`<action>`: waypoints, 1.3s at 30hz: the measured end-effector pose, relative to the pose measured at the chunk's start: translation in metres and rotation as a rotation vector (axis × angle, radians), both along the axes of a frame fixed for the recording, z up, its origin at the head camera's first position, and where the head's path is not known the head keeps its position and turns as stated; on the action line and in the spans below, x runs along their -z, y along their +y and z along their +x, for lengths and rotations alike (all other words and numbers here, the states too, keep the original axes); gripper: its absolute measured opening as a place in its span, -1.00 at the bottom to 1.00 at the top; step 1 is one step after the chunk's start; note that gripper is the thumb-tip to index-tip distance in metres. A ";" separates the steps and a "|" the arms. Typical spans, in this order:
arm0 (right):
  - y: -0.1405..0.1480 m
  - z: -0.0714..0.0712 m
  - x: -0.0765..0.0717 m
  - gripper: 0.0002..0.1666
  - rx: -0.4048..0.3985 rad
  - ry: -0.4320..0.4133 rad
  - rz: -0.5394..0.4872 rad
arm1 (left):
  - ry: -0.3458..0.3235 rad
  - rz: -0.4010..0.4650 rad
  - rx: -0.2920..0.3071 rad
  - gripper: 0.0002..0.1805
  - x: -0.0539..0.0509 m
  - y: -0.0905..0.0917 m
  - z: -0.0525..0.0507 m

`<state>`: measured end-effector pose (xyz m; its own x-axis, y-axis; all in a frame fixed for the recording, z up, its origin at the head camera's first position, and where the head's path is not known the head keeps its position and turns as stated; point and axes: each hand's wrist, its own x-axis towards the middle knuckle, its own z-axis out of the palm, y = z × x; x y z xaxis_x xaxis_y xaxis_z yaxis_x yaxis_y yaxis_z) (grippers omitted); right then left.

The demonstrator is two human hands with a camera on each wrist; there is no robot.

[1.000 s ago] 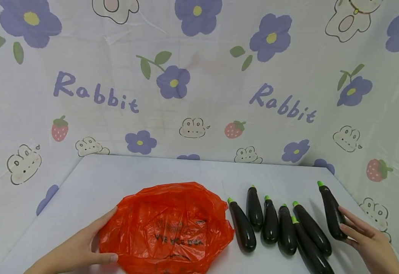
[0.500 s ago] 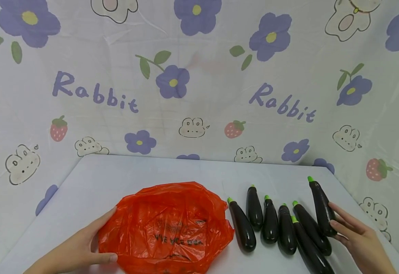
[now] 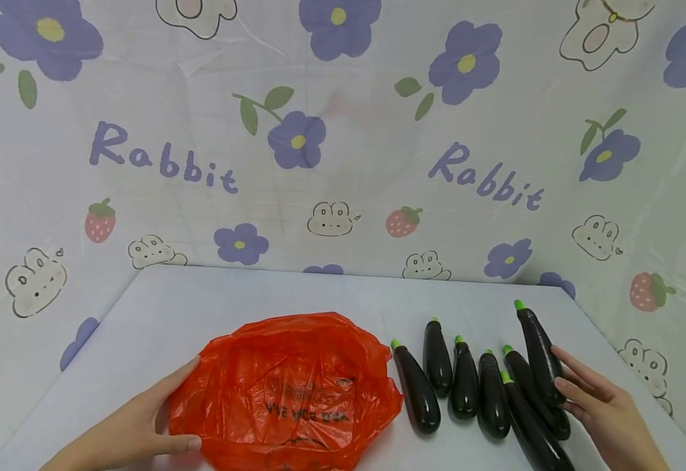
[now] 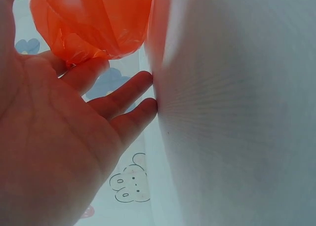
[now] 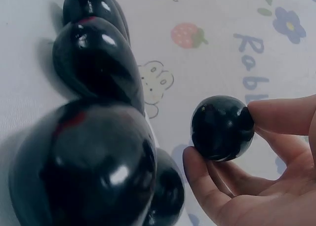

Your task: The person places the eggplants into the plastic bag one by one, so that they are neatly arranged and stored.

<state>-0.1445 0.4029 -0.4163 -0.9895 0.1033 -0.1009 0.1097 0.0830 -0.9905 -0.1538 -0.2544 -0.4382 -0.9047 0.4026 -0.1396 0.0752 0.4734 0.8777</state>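
Observation:
In the head view my right hand (image 3: 604, 405) pinches a dark, glossy eggplant (image 3: 538, 353) near its rounded lower end. The green stem tip points up and away, and this eggplant is raised over another lying eggplant (image 3: 525, 376). The right wrist view shows its round end (image 5: 222, 128) between thumb and fingertips. My left hand (image 3: 121, 425) rests against the left side of a crumpled red plastic bag (image 3: 295, 392), thumb and fingers spread. In the left wrist view its fingers (image 4: 121, 97) look nearly straight; two fingertips meet the white surface, others touch the bag.
Several more eggplants lie in a row right of the bag, including the leftmost eggplant (image 3: 416, 389) beside the bag's edge and a front eggplant (image 3: 537, 432). They lie on a white tabletop (image 3: 231, 294). Behind hangs a patterned cloth (image 3: 354, 176) with flowers and rabbits.
My right hand has moved left with the eggplant, from the right of the row to above it. The left hand and the bag have stayed nearly still.

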 end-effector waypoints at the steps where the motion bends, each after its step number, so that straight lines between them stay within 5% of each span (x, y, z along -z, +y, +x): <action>1: -0.001 0.000 -0.001 -0.28 -0.008 0.017 -0.009 | 0.000 0.003 0.002 0.13 0.000 0.000 0.000; 7: -0.012 0.004 -0.005 -0.32 -0.024 0.081 -0.069 | 0.023 -0.004 0.008 0.14 0.002 -0.002 -0.001; 16: -0.038 0.005 -0.013 -0.23 0.032 -0.066 -0.062 | 0.120 -0.118 -0.006 0.17 0.002 -0.003 -0.002; 28: -0.087 0.007 -0.016 -0.16 0.047 -0.133 -0.026 | 0.287 -0.201 0.018 0.15 0.000 -0.003 -0.001; 39: -0.105 0.006 -0.017 -0.21 -0.024 -0.143 0.064 | 0.248 -0.198 0.008 0.14 0.000 -0.005 -0.004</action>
<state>-0.1385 0.2981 -0.3997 -0.9677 0.0909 -0.2353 0.2468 0.1502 -0.9573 -0.1577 -0.2598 -0.4387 -0.9178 0.3970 0.0082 0.2796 0.6316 0.7231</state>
